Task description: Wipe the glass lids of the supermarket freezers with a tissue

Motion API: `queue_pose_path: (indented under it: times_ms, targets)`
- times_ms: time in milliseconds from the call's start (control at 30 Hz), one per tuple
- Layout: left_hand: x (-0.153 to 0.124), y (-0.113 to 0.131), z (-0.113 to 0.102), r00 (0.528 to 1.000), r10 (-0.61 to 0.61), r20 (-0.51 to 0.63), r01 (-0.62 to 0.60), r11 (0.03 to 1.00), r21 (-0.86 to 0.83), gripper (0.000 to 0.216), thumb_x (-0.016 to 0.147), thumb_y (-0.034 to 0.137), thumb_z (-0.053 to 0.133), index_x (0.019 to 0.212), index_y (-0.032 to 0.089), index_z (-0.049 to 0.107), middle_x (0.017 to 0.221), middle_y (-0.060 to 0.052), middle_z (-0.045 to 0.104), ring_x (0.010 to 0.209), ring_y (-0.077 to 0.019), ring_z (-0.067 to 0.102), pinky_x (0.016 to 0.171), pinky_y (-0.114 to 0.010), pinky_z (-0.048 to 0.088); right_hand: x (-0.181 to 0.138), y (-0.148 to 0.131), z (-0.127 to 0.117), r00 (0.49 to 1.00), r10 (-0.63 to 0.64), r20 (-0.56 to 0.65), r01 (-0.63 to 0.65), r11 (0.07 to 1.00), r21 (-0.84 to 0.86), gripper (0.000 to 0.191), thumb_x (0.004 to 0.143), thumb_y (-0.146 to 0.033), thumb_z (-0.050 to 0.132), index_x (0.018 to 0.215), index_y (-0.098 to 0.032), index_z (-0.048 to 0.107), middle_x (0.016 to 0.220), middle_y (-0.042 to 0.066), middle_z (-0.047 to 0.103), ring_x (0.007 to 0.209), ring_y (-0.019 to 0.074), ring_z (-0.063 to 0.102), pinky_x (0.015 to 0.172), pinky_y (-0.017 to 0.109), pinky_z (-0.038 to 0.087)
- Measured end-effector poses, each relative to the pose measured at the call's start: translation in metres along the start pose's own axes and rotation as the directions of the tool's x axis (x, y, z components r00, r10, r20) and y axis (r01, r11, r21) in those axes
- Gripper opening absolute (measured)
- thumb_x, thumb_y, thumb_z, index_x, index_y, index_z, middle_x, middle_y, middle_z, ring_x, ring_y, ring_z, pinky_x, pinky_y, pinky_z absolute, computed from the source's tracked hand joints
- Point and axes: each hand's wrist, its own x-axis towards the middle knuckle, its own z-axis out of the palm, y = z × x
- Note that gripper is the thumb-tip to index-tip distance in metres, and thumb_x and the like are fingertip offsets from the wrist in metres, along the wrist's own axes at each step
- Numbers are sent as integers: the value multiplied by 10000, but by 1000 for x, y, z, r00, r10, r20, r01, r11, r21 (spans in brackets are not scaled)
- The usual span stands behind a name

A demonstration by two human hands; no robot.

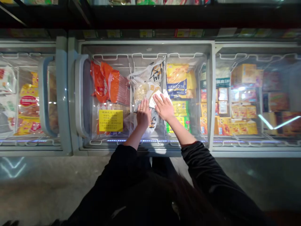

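Both my hands reach into the middle section of a chest freezer [145,153]. My left hand [143,114] lies with its fingers stretched out over clear plastic bags. Under and above it is a clear bag [140,91] of pale food, with a white bag [154,71] bearing black characters behind. My right hand [164,108] rests flat, fingers spread, on a white piece [167,95] that looks like paper or packaging. Another bag [154,124] with black print lies between my wrists. What is beneath my palms is hidden.
Orange packets [110,82] lie to the left, above a yellow sign [110,120]. On the right are yellow bags [178,72] and green packs [185,122]. White wire dividers [166,62] separate the sections. A curved grey handle [81,95] stands at the left, and a glass lid covers boxes [244,111] at right.
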Motion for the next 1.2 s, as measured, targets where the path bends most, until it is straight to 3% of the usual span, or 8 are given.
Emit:
queue_pose_path:
  times_ms: [167,300,400,533,733,900,1067,1200]
  targets:
    - [-8,-2,5,1000,19,10,-18,998,-58,702,1099,284,413,1753,122,217,1817,-118,242,1702,-243,206,1398,-457,213,6,18,-8,992,128,-14,-127,992,17,657,1123,-385,289,1759,-221,272,1823,0,278,1700,291,203,1374,548,225]
    - [-4,-4,4,999,12,37,-9,997,-72,672,1102,298,388,1733,93,279,1815,-127,227,1703,-247,202,1404,-454,172,-29,-17,9,957,290,-24,-289,957,40,670,1115,-377,267,1764,-213,250,1826,15,264,1705,308,183,1361,582,243]
    - [-4,-3,4,997,15,73,-10,998,-66,684,1074,229,388,1727,60,275,1820,-140,192,1709,-249,176,1409,-464,125,-45,-33,14,975,220,39,-221,975,31,675,1107,-378,284,1764,-227,252,1827,-2,255,1710,294,165,1370,565,232]
    - [-1,-3,2,990,-4,143,13,998,-60,693,1083,253,405,1729,47,257,1828,-146,159,1713,-262,163,1408,-477,114,-33,6,-4,981,-79,179,72,996,47,660,1109,-432,314,1752,-287,295,1812,-55,294,1701,247,209,1388,500,218]
    - [1,-6,2,986,-7,169,13,999,-37,691,1102,306,412,1732,68,259,1805,-171,272,1711,-260,177,1399,-469,155,-47,23,-1,978,200,63,-201,979,21,693,1116,-427,255,1769,-197,219,1834,25,233,1711,306,156,1368,582,236]
    - [4,-7,3,980,-27,199,31,999,-19,683,1095,305,380,1742,127,258,1805,-136,302,1712,-254,144,1395,-482,163,-76,-24,15,989,89,119,-95,995,41,675,1111,-388,311,1764,-238,237,1830,-9,240,1712,287,156,1376,551,227]
    - [11,-14,-14,965,10,261,-10,1000,2,754,1056,332,510,1745,166,254,1826,-117,227,1700,-266,214,1387,-454,195,-48,11,-7,964,-190,186,173,980,101,656,1102,-399,378,1745,-295,302,1810,-41,307,1693,231,237,1385,489,212]
    - [-9,-18,-28,950,84,302,-87,996,-3,714,1059,260,500,1724,102,297,1813,-155,235,1690,-277,245,1383,-429,199,-54,23,-10,991,49,121,-59,996,73,690,1104,-407,327,1764,-227,235,1829,18,254,1705,271,192,1378,543,218]
